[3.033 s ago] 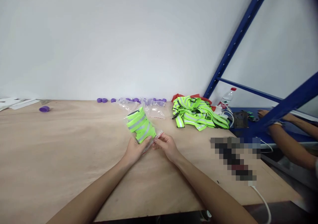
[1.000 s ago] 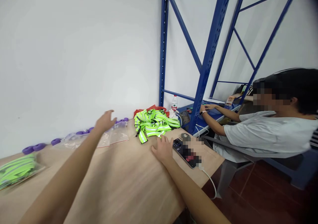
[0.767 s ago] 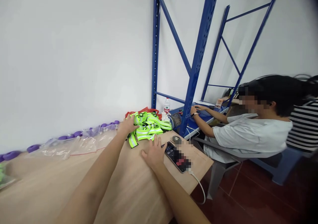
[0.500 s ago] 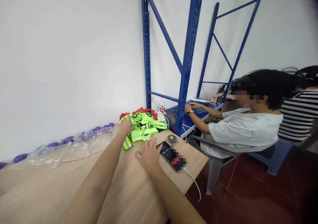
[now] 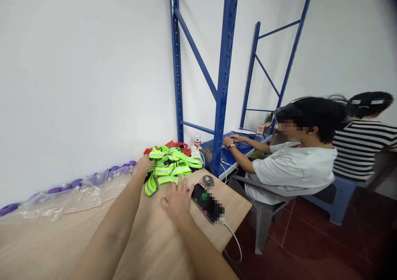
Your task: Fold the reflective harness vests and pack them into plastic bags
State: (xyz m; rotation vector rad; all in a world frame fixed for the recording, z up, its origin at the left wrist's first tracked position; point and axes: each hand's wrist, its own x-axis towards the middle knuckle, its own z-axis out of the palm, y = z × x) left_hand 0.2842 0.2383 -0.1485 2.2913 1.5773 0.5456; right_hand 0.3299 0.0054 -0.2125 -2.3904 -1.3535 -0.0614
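Note:
A heap of fluorescent yellow-green reflective straps with silver stripes and black fittings lies at the far end of the table. My left hand has its fingers closed on the heap's left edge, the fingertips partly hidden. One strap end loops down below that hand. My right hand rests on the brown tabletop just in front of the heap, fingers spread and holding nothing. Right beside its fingertips is a smartphone, plugged into a white cable. Behind the phone sits a small round dark object.
Clear plastic bags and several purple round items line the wall side. A red bag, a bottle and a blue rack post stand beyond. At right, a co-worker sits in a grey chair.
My left hand has shifted to the left edge of the straps and closed there. The phone's timer display has given way to a dark screen with a green spot. The view has turned slightly right.

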